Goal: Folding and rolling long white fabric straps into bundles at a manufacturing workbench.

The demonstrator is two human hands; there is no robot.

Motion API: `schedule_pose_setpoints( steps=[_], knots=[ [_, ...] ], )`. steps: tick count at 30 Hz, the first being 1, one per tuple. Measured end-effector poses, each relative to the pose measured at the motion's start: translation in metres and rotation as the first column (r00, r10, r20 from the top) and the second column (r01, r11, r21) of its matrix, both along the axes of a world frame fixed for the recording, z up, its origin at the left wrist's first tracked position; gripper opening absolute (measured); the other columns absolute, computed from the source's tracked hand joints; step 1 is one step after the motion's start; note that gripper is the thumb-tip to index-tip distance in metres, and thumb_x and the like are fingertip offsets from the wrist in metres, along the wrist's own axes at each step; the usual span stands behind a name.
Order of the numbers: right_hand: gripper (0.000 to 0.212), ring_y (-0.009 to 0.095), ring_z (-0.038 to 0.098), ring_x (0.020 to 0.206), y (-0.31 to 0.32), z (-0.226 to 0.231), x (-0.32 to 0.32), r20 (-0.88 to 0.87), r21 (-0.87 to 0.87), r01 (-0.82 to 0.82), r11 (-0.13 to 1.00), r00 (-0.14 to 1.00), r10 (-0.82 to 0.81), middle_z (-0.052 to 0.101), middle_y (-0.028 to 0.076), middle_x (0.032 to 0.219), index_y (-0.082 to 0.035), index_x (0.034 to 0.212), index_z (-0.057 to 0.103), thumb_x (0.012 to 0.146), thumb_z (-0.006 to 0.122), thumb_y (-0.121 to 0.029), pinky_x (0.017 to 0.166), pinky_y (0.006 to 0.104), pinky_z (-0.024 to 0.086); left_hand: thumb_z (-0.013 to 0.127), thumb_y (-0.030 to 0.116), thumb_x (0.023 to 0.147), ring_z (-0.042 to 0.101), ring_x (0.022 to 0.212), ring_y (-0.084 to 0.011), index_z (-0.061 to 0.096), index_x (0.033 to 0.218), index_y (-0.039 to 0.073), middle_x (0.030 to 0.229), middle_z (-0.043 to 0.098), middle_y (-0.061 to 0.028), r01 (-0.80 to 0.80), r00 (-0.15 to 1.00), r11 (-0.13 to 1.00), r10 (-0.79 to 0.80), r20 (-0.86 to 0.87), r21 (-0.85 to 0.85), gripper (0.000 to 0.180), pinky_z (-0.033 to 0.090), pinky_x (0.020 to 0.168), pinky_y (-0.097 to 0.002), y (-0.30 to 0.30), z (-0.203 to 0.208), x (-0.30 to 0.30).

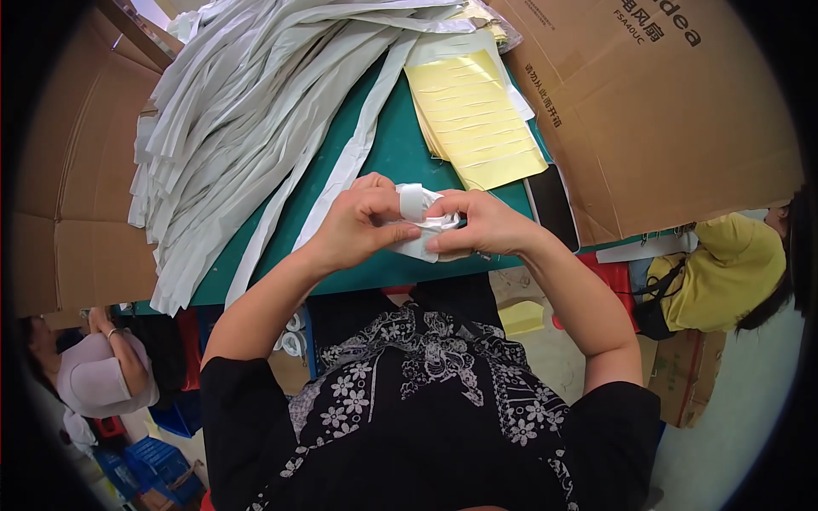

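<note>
In front of my chest, over the table's near edge, both hands meet around a small white piece of folded, crinkled sheet material point(419, 245). My left hand point(368, 217) is closed on its left side, thumb and fingers pinching. A smooth white band point(411, 203) stands up at its index fingertip; whether it belongs to the same piece I cannot tell. My right hand point(481, 224) pinches the right side between thumb and index finger. Just beyond the hands, a long white strip point(358, 149) runs down from the pile toward the near edge.
Many long white folded strips point(247, 111) lie heaped across the left of the green table point(388, 106). Yellow sheets with rows of slits point(477, 119) lie beyond my right hand, beside a dark flat object point(552, 204). Cardboard point(656, 128) borders both sides. Two people sit nearby.
</note>
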State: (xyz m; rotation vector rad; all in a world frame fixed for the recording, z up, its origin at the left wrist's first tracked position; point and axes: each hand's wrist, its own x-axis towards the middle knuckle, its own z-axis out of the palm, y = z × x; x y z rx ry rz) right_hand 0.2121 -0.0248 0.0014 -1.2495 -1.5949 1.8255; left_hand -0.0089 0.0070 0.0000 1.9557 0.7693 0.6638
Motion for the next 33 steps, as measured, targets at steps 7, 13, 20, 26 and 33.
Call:
schedule_pose_setpoints(
  steps=[7,13,20,26,33],
  knots=[
    [0.027,0.009,0.058,0.077,-0.005,-0.016,-0.001,-0.192,-0.311,0.115,0.943,0.965,-0.181,0.063,0.006,0.088,0.002,0.098,0.063,0.077,0.069,-0.014,0.069,0.0201,0.047,0.075,0.019,0.065,0.051,0.088,-0.0194,0.067,0.094,0.016,0.097,0.06,0.0016,0.208,0.978,0.718,-0.167,-0.126,0.664,0.03,0.034,0.085,-0.0403,0.004,-0.004,-0.003],
    [0.028,0.014,0.063,0.082,-0.011,-0.032,-0.006,-0.297,-0.518,0.124,0.847,0.902,-0.314,0.063,0.009,0.094,0.001,0.102,0.059,0.085,0.061,-0.021,0.068,0.0268,0.053,0.071,0.022,0.068,0.052,0.101,-0.0182,0.06,0.112,0.017,0.108,0.058,-0.0009,0.225,0.963,0.65,-0.035,-0.267,0.726,0.046,0.033,0.091,-0.042,-0.004,-0.007,-0.006],
    [0.034,0.019,0.062,0.093,-0.02,-0.035,-0.015,-0.396,-0.668,0.151,0.729,0.757,-0.52,0.061,0.009,0.103,-0.004,0.115,0.052,0.091,0.052,-0.028,0.073,0.0327,0.055,0.065,0.02,0.069,0.051,0.104,-0.0148,0.061,0.106,0.011,0.108,0.058,0.0004,0.183,0.922,0.482,0.217,-0.319,0.857,0.039,0.029,0.098,-0.0444,-0.013,-0.014,0.004],
    [0.033,0.016,0.062,0.092,-0.017,-0.04,-0.006,-0.388,-0.557,0.142,0.818,0.827,-0.408,0.063,0.008,0.1,-0.004,0.114,0.053,0.091,0.051,-0.028,0.073,0.0316,0.054,0.07,0.022,0.069,0.053,0.103,-0.0155,0.061,0.108,0.015,0.107,0.059,0.0027,0.241,0.928,0.665,0.055,-0.369,0.707,0.041,0.027,0.099,-0.046,-0.009,-0.002,0.003],
    [0.035,0.02,0.063,0.091,-0.023,-0.04,-0.008,-0.438,-0.632,0.138,0.762,0.748,-0.499,0.063,0.01,0.1,-0.003,0.113,0.053,0.091,0.052,-0.029,0.071,0.0325,0.056,0.067,0.032,0.074,0.052,0.109,-0.0161,0.064,0.106,0.018,0.109,0.061,0.003,0.081,0.96,0.574,0.176,-0.219,0.815,0.035,0.025,0.101,-0.0481,-0.022,-0.016,0.008]
  ],
)
